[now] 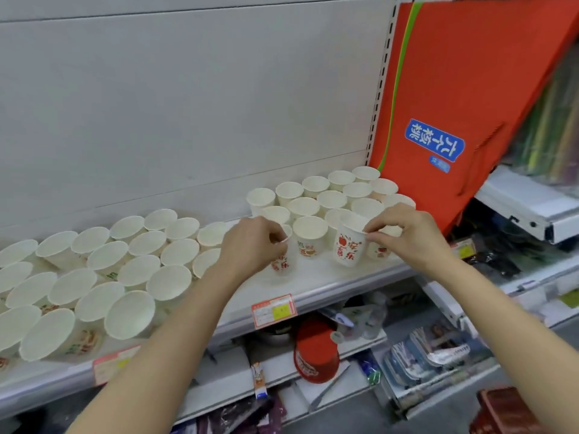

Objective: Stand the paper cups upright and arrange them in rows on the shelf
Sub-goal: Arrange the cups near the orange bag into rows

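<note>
White paper cups with red print stand upright in rows on the grey shelf (316, 285). One block of cups (332, 198) fills the right part near the back panel; a larger block (103, 261) covers the left. My left hand (250, 245) pinches the rim of a cup (281, 266) at the front of the right block. My right hand (404, 233) pinches the rim of another cup (349, 242), which tilts slightly, in the front row. A further cup (310, 236) stands between the two.
A red carton (463, 98) leans against the shelf upright at the right, touching the back cups. Price tags (273, 310) hang on the shelf's front edge. Below, a lower shelf holds a red bucket-like tub (316, 355) and packaged goods.
</note>
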Demonstrator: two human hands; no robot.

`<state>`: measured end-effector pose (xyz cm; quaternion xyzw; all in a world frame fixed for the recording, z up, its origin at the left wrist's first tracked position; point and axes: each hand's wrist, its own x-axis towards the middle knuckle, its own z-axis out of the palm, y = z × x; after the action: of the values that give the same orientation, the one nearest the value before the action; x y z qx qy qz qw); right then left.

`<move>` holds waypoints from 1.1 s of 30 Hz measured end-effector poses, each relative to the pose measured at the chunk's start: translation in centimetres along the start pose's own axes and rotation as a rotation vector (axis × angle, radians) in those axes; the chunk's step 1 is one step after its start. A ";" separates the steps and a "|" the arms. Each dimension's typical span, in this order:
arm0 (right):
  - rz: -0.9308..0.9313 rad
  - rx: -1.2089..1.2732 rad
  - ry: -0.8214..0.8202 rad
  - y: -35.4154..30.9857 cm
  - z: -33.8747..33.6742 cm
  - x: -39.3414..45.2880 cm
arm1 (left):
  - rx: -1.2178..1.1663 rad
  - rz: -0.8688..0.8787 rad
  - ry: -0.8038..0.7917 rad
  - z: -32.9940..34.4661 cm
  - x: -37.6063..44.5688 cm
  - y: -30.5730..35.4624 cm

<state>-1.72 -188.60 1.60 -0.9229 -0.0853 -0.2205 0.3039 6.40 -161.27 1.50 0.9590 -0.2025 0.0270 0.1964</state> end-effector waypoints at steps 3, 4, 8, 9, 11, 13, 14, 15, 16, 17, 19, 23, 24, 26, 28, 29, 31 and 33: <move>-0.086 -0.093 -0.012 1.6 0.9 -0.4 | 0.065 -0.040 0.035 1.9 -0.8 2.0; -0.107 -0.112 -0.017 2.1 1.2 -0.4 | 0.079 -0.047 0.053 2.5 -1.0 2.6; -0.192 -0.201 -0.081 3.8 2.1 -0.5 | 0.130 -0.054 0.123 4.6 -1.3 4.9; -0.210 -0.217 -0.101 4.1 2.1 -0.5 | 0.129 -0.057 0.125 4.9 -1.3 5.3; -0.243 -0.243 -0.122 4.5 2.0 -0.4 | 0.079 -0.059 0.099 5.3 -1.3 5.7; -0.285 -0.257 -0.121 4.8 1.9 -0.3 | 0.007 -0.049 0.076 5.1 -1.6 5.5; -0.303 -0.260 -0.113 4.9 1.8 -0.2 | -0.012 -0.034 0.078 4.9 -1.9 5.2; -0.320 -0.263 -0.100 5.0 1.8 -0.2 | -0.012 -0.012 0.083 4.6 -2.1 4.9; -0.337 -0.265 -0.091 5.2 1.8 -0.1 | 0.003 0.008 0.083 4.5 -2.2 4.6; -0.357 -0.267 -0.087 5.2 1.9 -0.1 | 0.029 0.022 0.078 4.4 -2.4 4.4; -0.392 -0.277 -0.082 5.4 2.2 -0.2 | 0.090 0.046 0.069 4.5 -2.5 4.2; -0.410 -0.268 -0.009 5.7 2.5 -0.4 | 0.139 0.085 0.075 5.3 -2.5 4.6; -0.413 -0.261 0.009 5.7 2.5 -0.4 | 0.134 0.080 0.083 5.5 -2.5 4.7; -0.419 -0.260 0.027 5.7 2.5 -0.3 | 0.111 0.060 0.100 5.5 -2.4 4.8; -0.406 -0.267 0.015 5.7 2.8 -0.3 | 0.100 0.055 0.102 5.6 -2.3 5.0; -0.397 -0.272 0.001 5.7 2.9 -0.3 | 0.101 0.058 0.095 5.7 -2.2 5.0; -0.381 -0.276 -0.031 5.8 3.1 -0.3 | 0.099 0.044 0.080 5.9 -2.2 5.0; -0.384 -0.274 -0.058 6.0 3.1 -0.4 | 0.084 0.012 0.076 6.1 -2.2 4.7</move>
<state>0.75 -191.57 -4.00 -0.9283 -0.2373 -0.2572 0.1257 2.31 -166.76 -2.73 0.9635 -0.1992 0.0729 0.1634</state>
